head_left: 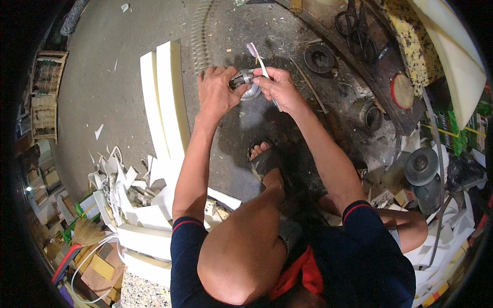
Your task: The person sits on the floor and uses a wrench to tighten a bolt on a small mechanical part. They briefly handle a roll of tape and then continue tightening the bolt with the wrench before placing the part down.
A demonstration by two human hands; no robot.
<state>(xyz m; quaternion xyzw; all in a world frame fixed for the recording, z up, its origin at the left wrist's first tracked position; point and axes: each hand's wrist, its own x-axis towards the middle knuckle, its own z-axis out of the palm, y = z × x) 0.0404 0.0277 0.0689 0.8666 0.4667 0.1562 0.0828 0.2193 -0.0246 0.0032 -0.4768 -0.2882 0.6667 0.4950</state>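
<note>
My right hand (281, 91) is closed around a toothbrush (264, 65) with a white handle and pale purple head, which points up and away from me. Against its fingers sits a silver metal device (241, 79) with a rounded silver part (251, 93) below it. My left hand (217, 88) grips this device from the left, its thumb on the near side. Fingers cover much of the metal, so its exact kind is hidden. A clear coiled hose (201, 36) lies on the floor just beyond my left hand.
Two long cream foam strips (170, 97) lie left of my left arm, above a heap of white foam scraps (131, 192). To the right are a dark round metal piece (319, 58), a metal can (366, 115), a thin stick (309, 86) and black scissors (354, 28).
</note>
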